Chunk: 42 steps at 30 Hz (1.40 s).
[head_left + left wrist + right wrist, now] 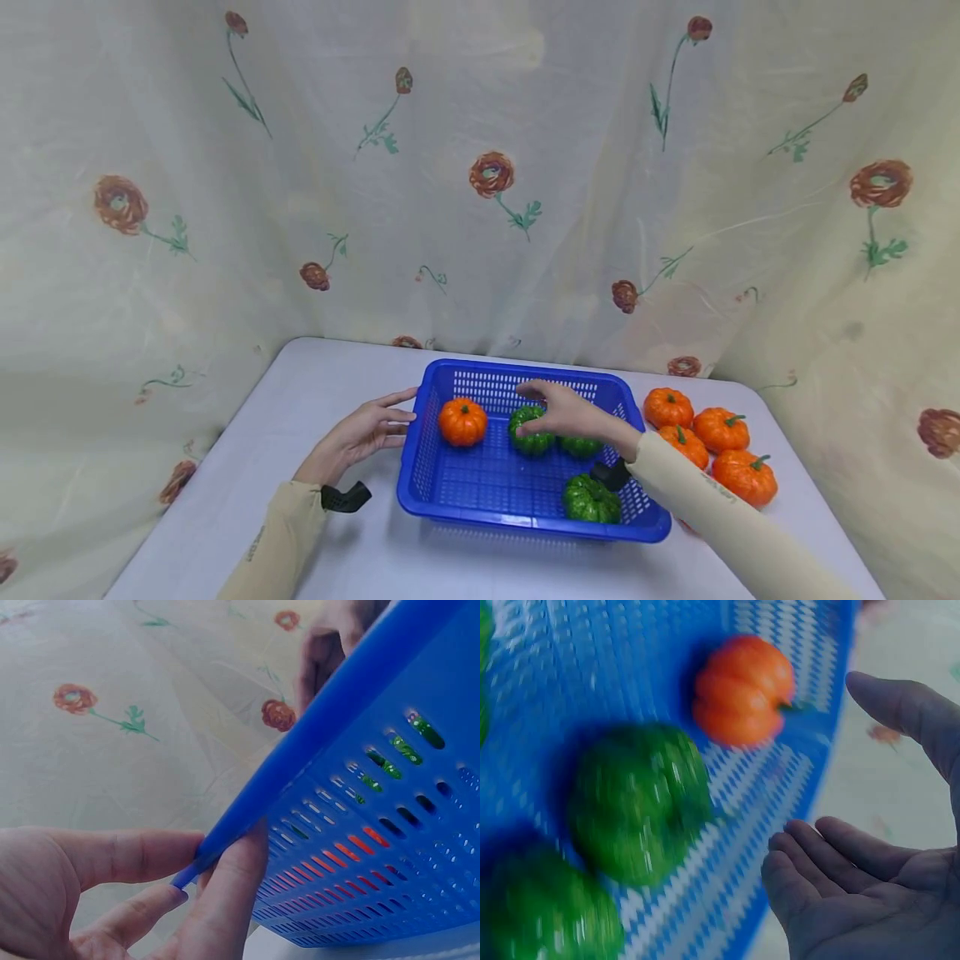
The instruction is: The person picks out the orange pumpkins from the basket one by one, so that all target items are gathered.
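From the head camera, a blue basket (525, 492) is seen in the middle of a pale table (330, 375). The left hand (363, 432) is laid against the basket's left side with its fingers out straight. The right hand (566, 414) is held over the basket with loose fingers, just above a green pumpkin (529, 428). An orange pumpkin (462, 421) is seen to the left of it, in the basket. Another green pumpkin (591, 499) is seen near the front right corner, and a third one (581, 447) is half hidden under the right wrist. Four orange pumpkins (722, 428) are set on the table, right of the basket.

From the left wrist camera, the basket rim (315, 727) is touched by the left hand's fingers (135, 855).

From the right wrist camera, the right hand (877, 892) is seen spread and empty. The green pumpkin (641, 802) is seen blurred on the basket floor, with the orange pumpkin (742, 690) close by.
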Motion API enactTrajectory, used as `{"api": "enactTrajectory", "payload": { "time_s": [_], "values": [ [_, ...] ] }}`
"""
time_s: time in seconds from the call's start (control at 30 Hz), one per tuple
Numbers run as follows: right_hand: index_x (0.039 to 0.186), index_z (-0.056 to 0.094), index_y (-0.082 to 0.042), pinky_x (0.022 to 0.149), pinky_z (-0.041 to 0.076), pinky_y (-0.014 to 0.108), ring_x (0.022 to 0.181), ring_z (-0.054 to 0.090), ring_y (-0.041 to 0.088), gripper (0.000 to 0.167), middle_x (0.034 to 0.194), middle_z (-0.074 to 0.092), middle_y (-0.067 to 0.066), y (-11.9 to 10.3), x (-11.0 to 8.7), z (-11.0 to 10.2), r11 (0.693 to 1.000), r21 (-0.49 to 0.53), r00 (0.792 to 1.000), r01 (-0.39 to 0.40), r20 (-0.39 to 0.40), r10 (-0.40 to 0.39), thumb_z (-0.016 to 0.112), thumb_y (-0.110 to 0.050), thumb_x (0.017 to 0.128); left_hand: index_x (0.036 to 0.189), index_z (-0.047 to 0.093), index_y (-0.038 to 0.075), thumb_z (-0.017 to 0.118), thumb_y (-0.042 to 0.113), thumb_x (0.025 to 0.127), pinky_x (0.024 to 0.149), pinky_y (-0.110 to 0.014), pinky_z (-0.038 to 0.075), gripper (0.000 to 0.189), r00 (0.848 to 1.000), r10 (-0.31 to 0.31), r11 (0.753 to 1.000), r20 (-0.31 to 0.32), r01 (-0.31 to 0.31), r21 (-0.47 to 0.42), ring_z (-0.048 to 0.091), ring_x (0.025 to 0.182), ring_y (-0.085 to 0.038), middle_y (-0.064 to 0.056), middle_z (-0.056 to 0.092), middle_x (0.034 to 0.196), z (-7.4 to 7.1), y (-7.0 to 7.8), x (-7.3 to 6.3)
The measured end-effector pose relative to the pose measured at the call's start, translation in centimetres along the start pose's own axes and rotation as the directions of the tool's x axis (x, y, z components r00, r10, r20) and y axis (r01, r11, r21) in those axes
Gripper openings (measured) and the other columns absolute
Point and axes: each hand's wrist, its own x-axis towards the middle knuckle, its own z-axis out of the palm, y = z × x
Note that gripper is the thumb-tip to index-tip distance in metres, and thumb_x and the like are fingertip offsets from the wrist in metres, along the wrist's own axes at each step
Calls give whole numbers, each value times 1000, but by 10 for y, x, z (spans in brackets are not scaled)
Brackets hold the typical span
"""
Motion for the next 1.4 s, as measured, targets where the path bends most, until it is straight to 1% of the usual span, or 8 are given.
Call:
{"api": "enactTrajectory", "payload": {
  "time_s": [0.1,0.27,0.43,0.57,0.73,0.97,1.13,1.4],
  "values": [
    [136,47,5,109,40,49,130,49,37,74,138,52,23,-3,14,20,1000,10,1000,-10,24,10,80,-25,77,147,41,19,59,4,91,86,-38,57,60,1000,-1,1000,0,1,7,64,97,-21,-17,53,129,1,0,1],
    [135,49,6,108,42,46,128,51,35,75,136,54,22,-5,27,44,998,-30,999,-46,17,46,82,-23,74,147,41,19,58,4,92,94,-43,54,59,1000,0,1000,8,0,12,64,99,-23,-18,53,130,4,0,3],
    [131,53,5,105,44,45,123,55,32,73,130,59,20,-7,38,57,996,-44,997,-78,1,79,83,-25,72,146,43,19,57,3,92,89,-41,56,58,1000,-1,1000,0,1,1,64,96,-23,-17,56,125,5,0,5],
    [123,60,2,95,50,41,105,63,25,64,116,66,14,-11,49,62,993,-65,994,-102,-36,100,84,-26,72,145,44,21,56,3,92,85,-38,58,57,1000,-4,1000,0,4,-1,65,96,-22,-17,56,126,4,2,6],
    [116,61,3,81,53,33,87,62,18,59,102,68,11,-11,62,68,988,-92,990,-121,-84,113,84,-22,69,146,43,20,56,2,92,85,-38,58,58,1000,1,1000,5,-1,2,65,97,-23,-18,54,130,4,2,6],
    [121,58,4,81,54,33,88,61,19,62,104,66,13,-7,65,71,988,-78,989,-134,-80,128,84,-21,70,145,45,21,57,2,92,84,-38,58,57,1000,-7,1000,-7,7,-8,65,97,-23,-18,54,129,4,2,6],
    [118,59,3,78,54,31,86,61,18,60,101,66,11,-7,66,73,990,-73,991,-120,-72,115,83,-22,69,145,45,21,57,3,92,84,-37,58,57,1000,-3,1000,-13,3,2,64,97,-23,-18,53,130,2,2,5],
    [119,61,1,80,52,31,87,60,17,62,103,66,9,-10,55,66,995,-54,995,-85,-53,82,83,-24,67,144,45,22,57,3,92,86,-39,57,57,999,-8,1000,-32,8,-4,64,97,-23,-17,54,128,-1,-1,2]
  ]
}}
